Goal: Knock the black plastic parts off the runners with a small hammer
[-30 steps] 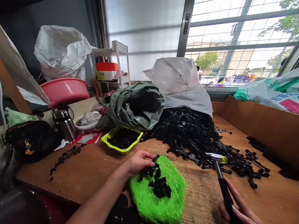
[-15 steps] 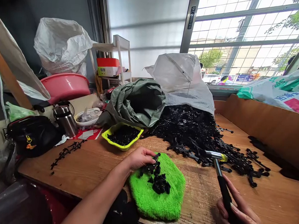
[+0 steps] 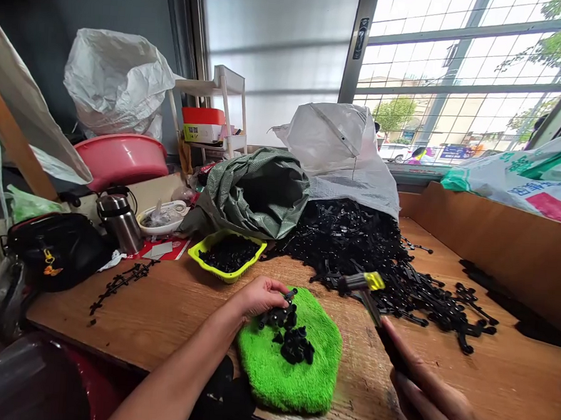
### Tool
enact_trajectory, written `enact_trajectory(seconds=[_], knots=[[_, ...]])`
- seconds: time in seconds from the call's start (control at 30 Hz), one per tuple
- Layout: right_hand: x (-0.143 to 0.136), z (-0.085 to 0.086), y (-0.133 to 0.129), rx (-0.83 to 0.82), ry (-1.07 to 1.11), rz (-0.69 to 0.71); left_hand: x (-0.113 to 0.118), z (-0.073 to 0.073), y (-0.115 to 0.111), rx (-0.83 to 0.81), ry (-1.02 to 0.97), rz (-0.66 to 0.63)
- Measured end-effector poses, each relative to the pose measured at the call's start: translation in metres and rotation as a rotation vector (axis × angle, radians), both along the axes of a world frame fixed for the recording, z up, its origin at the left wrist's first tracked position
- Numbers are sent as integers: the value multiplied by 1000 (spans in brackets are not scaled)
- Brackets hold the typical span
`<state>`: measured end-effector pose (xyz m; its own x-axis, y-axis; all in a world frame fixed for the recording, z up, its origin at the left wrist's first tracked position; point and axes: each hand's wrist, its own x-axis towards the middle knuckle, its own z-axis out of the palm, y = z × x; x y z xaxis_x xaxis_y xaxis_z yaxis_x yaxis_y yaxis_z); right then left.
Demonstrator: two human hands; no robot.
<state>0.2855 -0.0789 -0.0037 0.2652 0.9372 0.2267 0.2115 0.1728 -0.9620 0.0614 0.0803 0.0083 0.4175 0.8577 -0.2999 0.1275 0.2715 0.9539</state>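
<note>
A wooden desk (image 3: 172, 304) fills the lower view, with a raised wooden wall along its right side. At its back lie a white sack (image 3: 340, 150) and a green sack (image 3: 257, 193), and from the white one a big heap of black plastic strips (image 3: 363, 252) spills across the desk. Further left stand a pink basin (image 3: 123, 161), a black bag (image 3: 57, 248) and a steel flask (image 3: 120, 220). A yellow tray (image 3: 226, 256) with small black pieces sits in front of the green sack.

Near the front edge lies a green fluffy cloth (image 3: 291, 373), carrying a small pile of black parts (image 3: 295, 345). The left hand (image 3: 257, 296) rests at the cloth's upper left edge, fingers curled closed around a black part strip (image 3: 279, 310). The right hand (image 3: 434, 406), at the lower right, is closed around the dark handle of a small hammer (image 3: 368, 290), whose yellow-tipped head hangs blurred above the desk, just right of the cloth.
</note>
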Motion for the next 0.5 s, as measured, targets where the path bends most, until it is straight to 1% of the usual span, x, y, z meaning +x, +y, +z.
enact_trajectory(seconds=[0.07,0.13,0.17,0.2,0.27,0.4,0.5], knots=[[0,7,7,74,-331,124,1,2,0,-2,8,3],[1,11,16,80,-682,257,2,3,0,-3,18,-1],[1,12,20,64,-814,303,2,3,0,-5,24,-3],[1,12,23,45,-900,332,2,4,0,-6,29,-6],[0,16,27,31,-950,356,2,3,1,-10,36,-13],[-4,23,29,105,-922,280,1,0,3,-12,29,-22],[-5,24,29,75,-966,300,2,-2,5,-8,34,-26]])
